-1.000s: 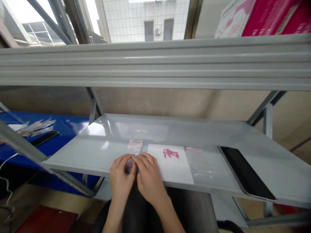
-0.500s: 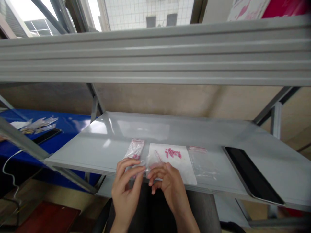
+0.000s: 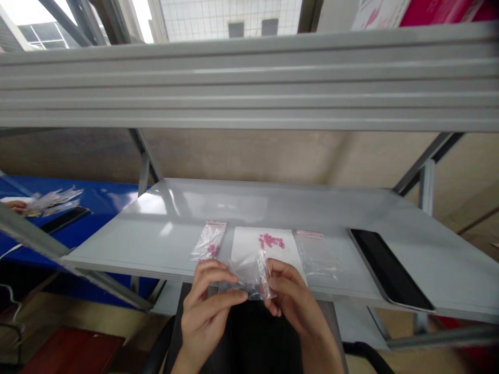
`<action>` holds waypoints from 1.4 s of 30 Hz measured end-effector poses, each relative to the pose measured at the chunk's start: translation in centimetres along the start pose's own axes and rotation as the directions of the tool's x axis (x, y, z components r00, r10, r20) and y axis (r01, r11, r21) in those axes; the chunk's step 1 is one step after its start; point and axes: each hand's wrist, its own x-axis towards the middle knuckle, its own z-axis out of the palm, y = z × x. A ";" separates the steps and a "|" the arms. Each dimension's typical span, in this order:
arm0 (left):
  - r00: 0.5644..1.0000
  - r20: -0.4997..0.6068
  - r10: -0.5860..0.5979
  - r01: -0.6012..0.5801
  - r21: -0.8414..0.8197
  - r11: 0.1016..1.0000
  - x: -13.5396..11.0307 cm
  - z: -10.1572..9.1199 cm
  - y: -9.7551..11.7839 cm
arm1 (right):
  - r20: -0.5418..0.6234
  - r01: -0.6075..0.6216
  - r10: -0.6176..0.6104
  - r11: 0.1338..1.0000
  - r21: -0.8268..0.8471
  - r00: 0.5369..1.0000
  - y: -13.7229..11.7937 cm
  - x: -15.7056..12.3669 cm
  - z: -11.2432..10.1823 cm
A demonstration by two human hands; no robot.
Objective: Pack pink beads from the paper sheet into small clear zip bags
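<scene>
1. The left hand is nearly closed, with thumb and fingers pinching the left side of a clear zip bag.
2. The right hand is curled, its thumb and fingers gripping the bag's right side near the red-edged seal strip. The bag hangs between the 2 hands, just over the front edge of the shelf. I cannot tell if it holds anything.
3. Just above the left hand, a second zip bag lies on the shelf, with pink beads gathered at its lower end.
4. Touching the right hand's side is a white paper sheet, with a loose cluster of pink beads on it.
5. Right of the sheet and touching it lies a third zip bag, flat and apparently without beads.
6. Further right, a black tablet rests on the grey metal shelf.
7. Well to the left, on a blue table, are more small bags, a black phone and a co-worker's fingers.
</scene>
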 end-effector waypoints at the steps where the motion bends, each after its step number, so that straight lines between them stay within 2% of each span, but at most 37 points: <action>1: 1.000 0.002 -0.001 0.001 -0.015 1.000 0.0 0.0 0.0 | 0.037 -0.005 0.005 1.000 0.001 0.999 0.1 0.0 -0.1; 3: 1.000 0.010 -0.013 0.013 -0.035 0.999 -0.1 0.0 0.0 | 0.080 -0.012 0.012 1.000 -0.001 0.997 0.2 0.0 -0.2; 8: 0.997 0.043 -0.066 0.069 -0.083 0.994 -0.2 -0.4 0.3 | 0.085 -0.007 0.003 0.999 0.048 0.996 -0.3 -0.5 -0.3; 15: 0.955 0.129 -0.266 0.292 -0.264 0.919 -0.3 -0.5 1.8 | 0.070 0.029 -0.031 0.999 0.020 0.997 -0.9 -1.6 0.4; 20: 0.873 0.201 -0.444 0.487 -0.355 0.798 0.1 0.9 3.2 | 0.096 -0.017 0.024 0.997 -0.074 0.995 -0.7 -1.8 1.5; 25: 0.784 0.308 -0.538 0.611 -0.232 0.757 0.0 1.7 4.0 | 0.199 -0.049 0.112 0.954 -0.295 0.973 -0.6 -2.4 2.4; 27: 0.757 0.335 -0.562 0.631 -0.148 0.762 -0.2 1.7 4.0 | 0.197 -0.071 0.156 0.921 -0.382 0.968 -0.6 -2.6 2.5; 30: 0.743 0.324 -0.586 0.629 -0.038 0.776 -0.4 1.5 3.9 | 0.169 -0.109 0.208 0.880 -0.463 0.963 -0.7 -2.9 2.4; 33: 0.741 0.340 -0.579 0.618 -0.006 0.786 -0.1 1.4 3.9 | 0.204 -0.132 0.239 0.892 -0.433 0.949 -0.9 -2.9 2.1; 36: 0.730 0.381 -0.567 0.621 -0.024 0.784 0.4 1.1 4.1 | 0.249 -0.116 0.212 0.930 -0.350 0.945 -1.2 -2.7 1.9; 39: 0.734 0.385 -0.560 0.609 -0.007 0.793 0.6 0.9 4.3 | 0.249 -0.093 0.172 0.949 -0.300 0.953 -1.2 -2.7 1.7; 42: 0.746 0.393 -0.538 0.579 0.019 0.815 0.5 0.7 4.2 | 0.227 -0.079 0.163 0.937 -0.339 0.960 -1.2 -2.6 1.5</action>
